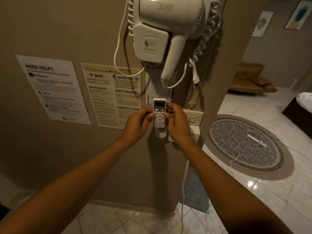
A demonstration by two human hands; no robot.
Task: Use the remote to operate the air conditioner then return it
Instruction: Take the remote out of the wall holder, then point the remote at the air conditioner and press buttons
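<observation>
In the wall holder [160, 133], apparently seated: white remote [159, 113], yellow button.

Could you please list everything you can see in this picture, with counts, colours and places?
remote: one, white, upright in its wall holder, held on both sides
wall holder: one, white, under the remote
hair dryer: one, white, on the wall above, coiled cord
notices: three, pale, on the wall; one partly behind the dryer
wall switch: one, cream, right of the remote
rug: one, round, patterned, on the tiled floor at right
power strip: one, white, on the rug
sofa: one, tan, far right
framed pictures: two, far wall
left hand: fingers on the remote's left edge
right hand: fingers on its right edge
</observation>
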